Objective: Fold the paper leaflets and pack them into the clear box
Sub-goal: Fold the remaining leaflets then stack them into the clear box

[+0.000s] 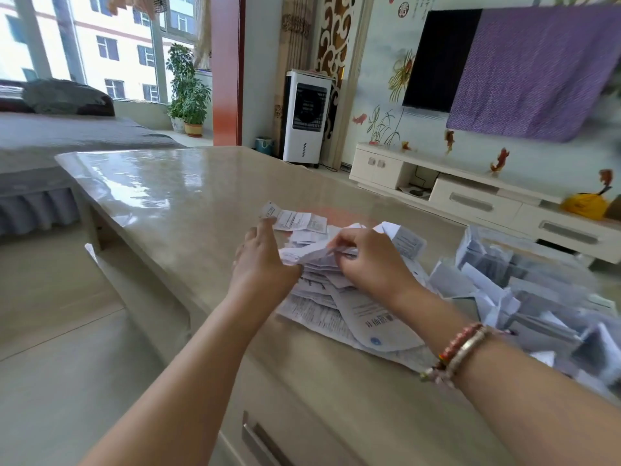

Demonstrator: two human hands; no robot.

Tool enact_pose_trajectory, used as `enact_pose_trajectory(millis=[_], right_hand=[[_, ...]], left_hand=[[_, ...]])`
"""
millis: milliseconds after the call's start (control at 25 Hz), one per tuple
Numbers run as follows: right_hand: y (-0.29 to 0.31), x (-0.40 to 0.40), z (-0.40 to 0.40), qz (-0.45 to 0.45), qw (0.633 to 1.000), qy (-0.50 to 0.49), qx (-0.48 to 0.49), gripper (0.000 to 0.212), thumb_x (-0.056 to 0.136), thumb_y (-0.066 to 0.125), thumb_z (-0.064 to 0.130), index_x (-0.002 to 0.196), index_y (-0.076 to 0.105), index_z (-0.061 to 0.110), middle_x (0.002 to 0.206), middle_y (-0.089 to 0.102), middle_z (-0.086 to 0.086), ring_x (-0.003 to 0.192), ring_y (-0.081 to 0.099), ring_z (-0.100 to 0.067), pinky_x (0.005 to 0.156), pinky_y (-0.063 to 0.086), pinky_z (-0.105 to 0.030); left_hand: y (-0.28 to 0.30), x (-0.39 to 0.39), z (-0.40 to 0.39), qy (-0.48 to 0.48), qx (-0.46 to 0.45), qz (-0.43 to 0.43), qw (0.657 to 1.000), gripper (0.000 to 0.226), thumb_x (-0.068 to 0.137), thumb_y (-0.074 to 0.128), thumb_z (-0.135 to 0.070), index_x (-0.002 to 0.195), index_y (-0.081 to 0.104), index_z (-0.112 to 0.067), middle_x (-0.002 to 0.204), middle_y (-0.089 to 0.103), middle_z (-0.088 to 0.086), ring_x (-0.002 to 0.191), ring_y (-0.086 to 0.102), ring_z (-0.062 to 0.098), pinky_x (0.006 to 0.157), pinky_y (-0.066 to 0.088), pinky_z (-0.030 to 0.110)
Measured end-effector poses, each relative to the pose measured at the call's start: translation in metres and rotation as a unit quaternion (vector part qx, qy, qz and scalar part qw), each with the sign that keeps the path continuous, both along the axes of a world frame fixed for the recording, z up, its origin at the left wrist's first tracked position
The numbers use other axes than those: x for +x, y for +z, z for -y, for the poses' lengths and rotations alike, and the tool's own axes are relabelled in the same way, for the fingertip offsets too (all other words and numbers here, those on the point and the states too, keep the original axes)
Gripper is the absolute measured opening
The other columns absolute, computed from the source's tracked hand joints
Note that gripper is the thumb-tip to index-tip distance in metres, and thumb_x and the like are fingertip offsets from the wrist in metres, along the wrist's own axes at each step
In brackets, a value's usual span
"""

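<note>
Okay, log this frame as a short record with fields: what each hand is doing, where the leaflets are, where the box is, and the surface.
left hand: grips the left end of a crumpled leaflet
right hand: pinches the same leaflet's right end
loose pile: unfolded leaflets heaped on the table, under both hands
clear box: to the right of the pile, folded leaflets inside, blurred
surface: glossy beige table
right wrist: beaded bracelets

Ahead of you a glossy beige table (188, 196) runs toward the upper left of the frame. Behind it, centre top, stands a white air cooler (305, 117) with a potted plant (188, 92) to its left. Upper right, a purple cloth (537, 72) half-covers the dark television (440, 58) above a cream cabinet (470, 193).
</note>
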State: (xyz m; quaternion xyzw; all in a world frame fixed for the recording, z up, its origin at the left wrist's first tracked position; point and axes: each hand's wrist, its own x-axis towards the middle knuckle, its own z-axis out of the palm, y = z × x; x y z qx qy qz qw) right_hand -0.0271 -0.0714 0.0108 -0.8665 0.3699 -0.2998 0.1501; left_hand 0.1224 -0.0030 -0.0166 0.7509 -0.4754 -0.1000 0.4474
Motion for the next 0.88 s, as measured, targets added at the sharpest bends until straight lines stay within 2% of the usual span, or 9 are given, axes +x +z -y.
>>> enact_pose_trajectory(millis=[120, 200, 280, 400, 520, 640, 720, 800, 880], right_hand=[[-0.004, -0.047, -0.03, 0.053, 0.998, -0.017, 0.042, 0.021, 0.084, 0.059, 0.002, 0.083, 0.069, 0.021, 0.094, 0.069, 0.01, 0.093, 0.061, -0.002, 0.078, 0.049, -0.017], [-0.015, -0.067, -0.039, 0.068, 0.994, -0.026, 0.086, 0.024, 0.081, 0.063, 0.0, 0.076, 0.068, 0.023, 0.094, 0.069, 0.015, 0.096, 0.062, -0.001, 0.074, 0.051, -0.014], [-0.025, -0.083, -0.043, 0.073, 0.989, -0.022, 0.123, 0.024, 0.077, 0.072, 0.001, 0.074, 0.066, 0.024, 0.098, 0.07, 0.015, 0.099, 0.064, -0.002, 0.072, 0.051, -0.011], [-0.034, -0.095, -0.044, 0.036, 0.988, -0.005, 0.151, 0.023, 0.07, 0.084, 0.022, 0.081, 0.065, 0.03, 0.102, 0.07, 0.016, 0.096, 0.064, 0.0, 0.082, 0.053, -0.02], [-0.036, -0.097, -0.047, 0.032, 0.989, 0.009, 0.145, 0.017, 0.075, 0.077, 0.025, 0.08, 0.064, 0.035, 0.088, 0.068, 0.021, 0.081, 0.059, 0.012, 0.073, 0.047, -0.014], [-0.034, -0.096, -0.05, 0.097, 0.98, 0.003, 0.171, 0.007, 0.08, 0.074, 0.03, 0.083, 0.069, 0.033, 0.084, 0.072, 0.015, 0.077, 0.065, 0.003, 0.073, 0.051, -0.019], [-0.035, -0.094, -0.049, 0.112, 0.975, -0.023, 0.189, 0.02, 0.082, 0.07, 0.039, 0.088, 0.072, 0.021, 0.086, 0.073, 0.002, 0.076, 0.066, -0.011, 0.073, 0.051, -0.027], [-0.038, -0.091, -0.044, 0.088, 0.98, -0.057, 0.172, 0.029, 0.086, 0.066, 0.039, 0.084, 0.069, 0.011, 0.077, 0.068, -0.006, 0.066, 0.058, -0.014, 0.065, 0.045, -0.029], [-0.039, -0.087, -0.041, 0.035, 0.986, -0.097, 0.133, 0.026, 0.087, 0.066, 0.036, 0.078, 0.062, 0.011, 0.065, 0.057, 0.002, 0.06, 0.049, -0.008, 0.057, 0.037, -0.023]], left_hand=[[0.004, -0.016, -0.012, -0.085, 0.006, 0.046, 0.995, 0.038, 0.071, 0.072, -0.013, 0.104, 0.064, -0.032, 0.116, 0.061, -0.005, 0.102, 0.057, 0.014, 0.083, 0.046, 0.023], [0.004, -0.022, -0.021, -0.168, 0.012, 0.045, 0.985, 0.026, 0.072, 0.075, -0.011, 0.088, 0.07, -0.031, 0.098, 0.067, -0.01, 0.088, 0.061, 0.007, 0.068, 0.043, 0.011], [0.005, -0.033, -0.029, -0.227, 0.017, 0.063, 0.972, 0.022, 0.074, 0.075, -0.011, 0.084, 0.074, -0.03, 0.091, 0.069, -0.013, 0.085, 0.062, 0.001, 0.068, 0.042, 0.009], [0.006, -0.045, -0.035, -0.251, 0.007, 0.072, 0.965, 0.027, 0.075, 0.065, -0.002, 0.081, 0.076, -0.025, 0.08, 0.07, -0.011, 0.076, 0.06, -0.004, 0.062, 0.041, 0.007], [0.001, -0.042, -0.034, -0.252, 0.002, 0.078, 0.965, 0.016, 0.078, 0.068, -0.003, 0.077, 0.073, -0.018, 0.067, 0.064, -0.016, 0.066, 0.055, -0.001, 0.061, 0.041, 0.011], [-0.003, -0.038, -0.03, -0.225, 0.012, 0.066, 0.972, 0.007, 0.08, 0.073, -0.015, 0.077, 0.068, -0.018, 0.053, 0.051, -0.015, 0.051, 0.044, 0.001, 0.054, 0.04, 0.014], [-0.004, -0.038, -0.029, -0.224, 0.023, 0.037, 0.974, 0.013, 0.08, 0.073, -0.014, 0.074, 0.065, -0.022, 0.049, 0.05, -0.016, 0.047, 0.044, -0.001, 0.051, 0.037, 0.012], [-0.004, -0.04, -0.028, -0.227, 0.029, 0.029, 0.973, 0.013, 0.081, 0.07, -0.012, 0.075, 0.064, -0.022, 0.055, 0.057, -0.018, 0.053, 0.049, -0.002, 0.052, 0.037, 0.012], [-0.006, -0.04, -0.024, -0.204, 0.04, 0.05, 0.977, 0.01, 0.08, 0.071, -0.015, 0.086, 0.063, -0.014, 0.071, 0.06, -0.012, 0.064, 0.053, 0.009, 0.056, 0.039, 0.018]])
